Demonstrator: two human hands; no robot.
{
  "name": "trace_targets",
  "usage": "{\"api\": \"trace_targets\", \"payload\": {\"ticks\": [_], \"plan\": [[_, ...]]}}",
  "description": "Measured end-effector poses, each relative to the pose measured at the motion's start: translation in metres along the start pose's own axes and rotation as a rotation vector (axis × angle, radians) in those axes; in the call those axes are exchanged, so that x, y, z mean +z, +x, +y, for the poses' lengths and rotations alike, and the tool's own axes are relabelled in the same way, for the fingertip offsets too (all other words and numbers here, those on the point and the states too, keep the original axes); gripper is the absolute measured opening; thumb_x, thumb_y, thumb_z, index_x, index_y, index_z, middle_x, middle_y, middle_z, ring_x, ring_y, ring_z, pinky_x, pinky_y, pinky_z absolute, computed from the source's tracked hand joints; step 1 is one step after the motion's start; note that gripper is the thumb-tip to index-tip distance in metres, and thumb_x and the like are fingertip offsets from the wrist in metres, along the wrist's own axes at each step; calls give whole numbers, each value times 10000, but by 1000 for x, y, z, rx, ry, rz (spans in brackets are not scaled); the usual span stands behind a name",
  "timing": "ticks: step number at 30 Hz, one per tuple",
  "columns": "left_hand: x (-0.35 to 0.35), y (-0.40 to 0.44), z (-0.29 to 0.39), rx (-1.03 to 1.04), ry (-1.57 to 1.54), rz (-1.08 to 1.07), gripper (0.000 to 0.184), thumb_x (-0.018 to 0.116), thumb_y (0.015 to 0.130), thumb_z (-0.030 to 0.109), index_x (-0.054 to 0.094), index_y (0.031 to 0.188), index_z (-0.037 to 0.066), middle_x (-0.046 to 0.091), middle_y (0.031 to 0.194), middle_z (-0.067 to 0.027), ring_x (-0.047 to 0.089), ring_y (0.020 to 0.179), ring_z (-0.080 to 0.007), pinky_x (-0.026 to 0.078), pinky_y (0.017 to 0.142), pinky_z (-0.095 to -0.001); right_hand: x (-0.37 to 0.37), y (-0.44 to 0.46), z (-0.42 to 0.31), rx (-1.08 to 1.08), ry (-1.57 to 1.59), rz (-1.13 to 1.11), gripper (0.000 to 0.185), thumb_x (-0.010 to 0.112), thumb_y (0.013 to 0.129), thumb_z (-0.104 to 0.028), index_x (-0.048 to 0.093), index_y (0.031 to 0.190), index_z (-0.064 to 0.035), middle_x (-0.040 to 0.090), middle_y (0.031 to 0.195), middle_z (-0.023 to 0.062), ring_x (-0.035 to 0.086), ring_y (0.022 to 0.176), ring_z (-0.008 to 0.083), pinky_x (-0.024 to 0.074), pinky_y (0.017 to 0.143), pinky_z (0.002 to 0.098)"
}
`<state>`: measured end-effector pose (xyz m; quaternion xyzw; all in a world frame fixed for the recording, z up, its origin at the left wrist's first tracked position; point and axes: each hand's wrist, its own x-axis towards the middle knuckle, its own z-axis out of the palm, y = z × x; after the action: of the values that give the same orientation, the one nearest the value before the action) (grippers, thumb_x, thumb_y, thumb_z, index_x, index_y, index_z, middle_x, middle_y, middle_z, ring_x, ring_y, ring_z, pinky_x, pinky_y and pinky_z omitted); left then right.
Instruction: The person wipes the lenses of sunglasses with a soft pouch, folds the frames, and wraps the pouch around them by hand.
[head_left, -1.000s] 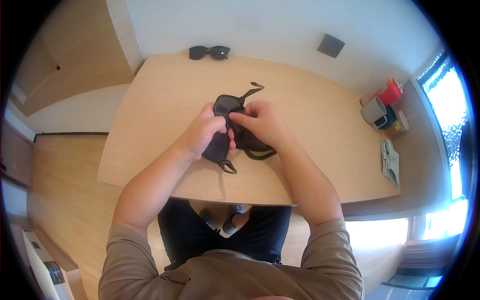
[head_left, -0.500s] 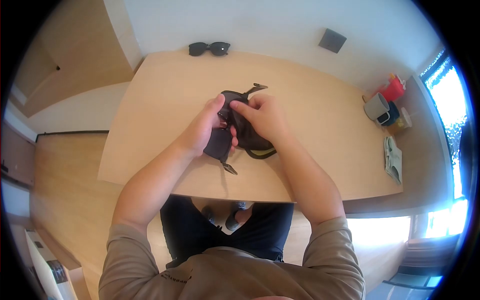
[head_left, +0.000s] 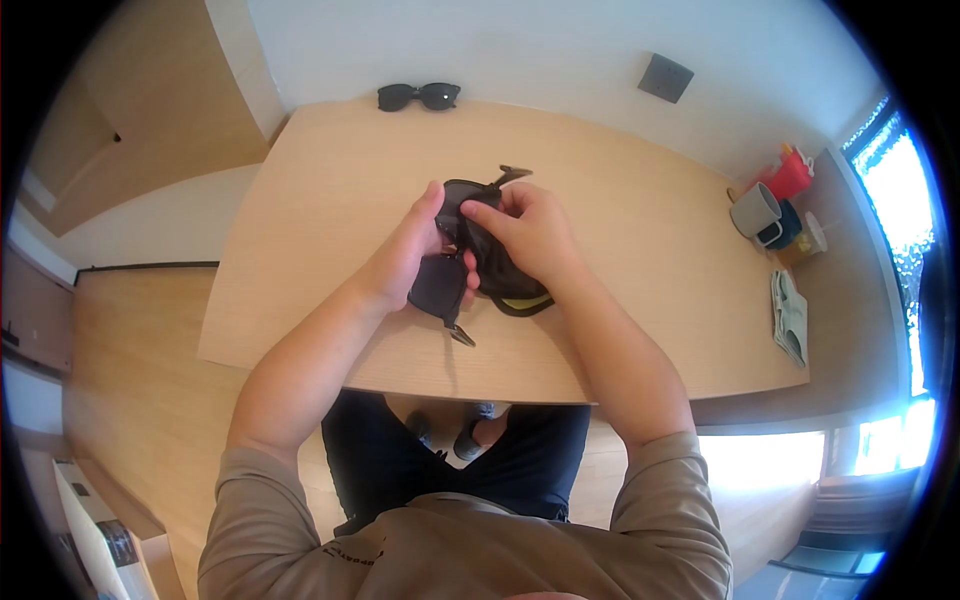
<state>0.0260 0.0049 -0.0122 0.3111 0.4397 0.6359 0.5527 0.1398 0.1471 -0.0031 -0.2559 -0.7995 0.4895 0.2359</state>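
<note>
A pair of dark sunglasses [head_left: 437, 288] is held over the table, its two lenses one above the other and its temples pointing right. My left hand [head_left: 408, 250] grips the frame near the bridge, with fingertips showing behind it. In my right hand [head_left: 530, 230] is a dark cloth pouch [head_left: 500, 268] with a yellowish-green lining at its lower end. The right thumb presses the cloth against the upper lens. My right fingers are partly hidden behind the pouch and frame.
A second pair of sunglasses [head_left: 418, 97] lies at the table's back edge. On the right stand a grey mug [head_left: 755, 210], a red container [head_left: 790, 175] and a folded cloth [head_left: 788, 318]. A dark socket plate [head_left: 666, 78] is on the wall. The wooden table [head_left: 310, 220] ends before my lap.
My right thumb and the cloth have shifted very slightly on the upper lens. Both hands keep their hold, and the lower end of the pouch has moved a little.
</note>
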Motion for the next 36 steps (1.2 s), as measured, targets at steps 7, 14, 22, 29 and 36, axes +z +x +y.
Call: {"api": "trace_targets", "payload": {"ticks": [7, 14, 22, 29, 36], "plan": [[3, 1, 9, -18, -251, 75, 637, 393, 948, 619, 551, 1043, 10, 613, 867, -168, 643, 732, -288, 571, 675, -405, 0, -5, -10, -52, 455, 77, 266, 704, 897, -225, 609, 811, 9, 638, 704, 49, 586, 635, 97, 482, 564, 278], [-1, 3, 2, -110, -214, -75, 782, 270, 927, 711, 570, 921, -11, 629, 797, -156, 633, 671, -260, 519, 615, -374, -2, 9, 11, -119, 275, 236, 293, 701, 899, -275, 638, 830, 3, 625, 707, 9, 529, 615, 79, 441, 555, 245], [3, 1, 2, -66, -122, -4, 956, 172, 848, 831, 582, 858, -33, 607, 719, -126, 591, 572, -225, 487, 579, -314, 3, 1, -3, -25, 483, 103, 246, 760, 845, -226, 630, 796, -22, 616, 719, -1, 546, 623, 76, 443, 548, 234], [4, -3, 8, -60, -110, -7, 972, 156, 834, 845, 585, 842, -28, 604, 718, -123, 582, 572, -226, 480, 588, -310, -3, 5, 1, -13, 399, 90, 262, 750, 854, -251, 630, 806, -24, 611, 716, -2, 546, 620, 74, 442, 545, 227], [-3, 0, 9, -92, -185, 30, 935, 187, 843, 832, 578, 884, -16, 619, 753, -132, 589, 607, -229, 479, 604, -330, -7, 1, -8, 41, 360, 92, 237, 708, 884, -243, 651, 846, -16, 617, 731, -17, 531, 647, 67, 439, 570, 238]]}}
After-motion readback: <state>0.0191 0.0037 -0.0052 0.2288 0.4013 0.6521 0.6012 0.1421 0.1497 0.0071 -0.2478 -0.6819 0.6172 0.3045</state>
